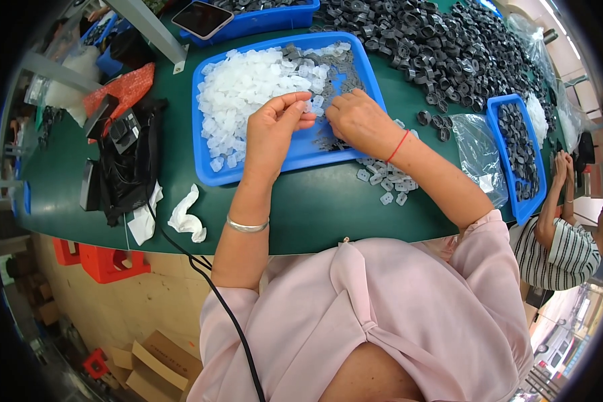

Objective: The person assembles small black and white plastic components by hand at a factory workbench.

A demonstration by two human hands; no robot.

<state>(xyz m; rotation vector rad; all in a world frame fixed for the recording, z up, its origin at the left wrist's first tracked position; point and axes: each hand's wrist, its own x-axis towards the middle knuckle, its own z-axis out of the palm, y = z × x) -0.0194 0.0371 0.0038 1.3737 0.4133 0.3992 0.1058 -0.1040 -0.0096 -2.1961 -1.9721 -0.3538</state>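
Over a blue tray, my left hand pinches a small translucent plastic piece between its thumb and fingertips. Beside it, at the tray's right part, my right hand is closed with the fingers curled downward; what they hold, if anything, is hidden. White translucent plastic pieces are heaped in the left of the tray. Small grey parts lie along its right side, partly under my right hand. Several loose clear-grey pieces rest on the green table by the tray's near right corner.
A large heap of black plastic rings covers the far right. Right of me are a clear bag and a narrow blue tray of dark parts. A phone, black bag, crumpled tissue and cable lie left. Another person's hands are at far right.
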